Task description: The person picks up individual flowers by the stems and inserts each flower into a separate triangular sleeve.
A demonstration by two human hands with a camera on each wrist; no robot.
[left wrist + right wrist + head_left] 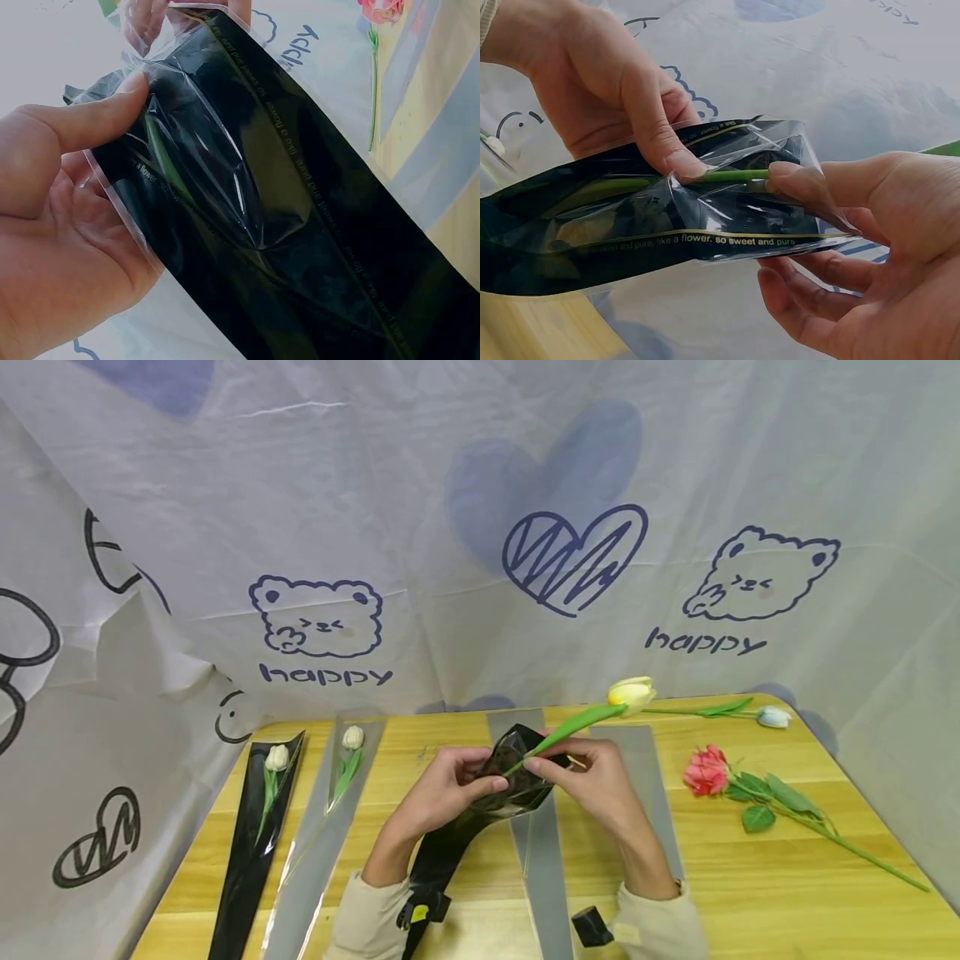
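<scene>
The left hand (448, 787) grips the edge of a black sleeve with a clear front (517, 785), its thumb (682, 161) on the clear film in the right wrist view. At the sleeve's mouth, the right hand (592, 772) pinches the green stem (731, 176) of a yellow-white tulip (632, 693). The stem's lower part lies inside the sleeve, and the bloom and leaf stick out toward the upper right. In the left wrist view the stem shows through the clear film (202, 142); the right fingers are partly hidden behind the film.
On the wooden table (750, 877) lie a black sleeve (243, 852) and a clear sleeve (318, 852), each with a white tulip, at the left. Grey sleeves (547, 877) lie beneath the hands. A pink flower (707, 771) and a pale blue tulip (774, 717) lie at the right.
</scene>
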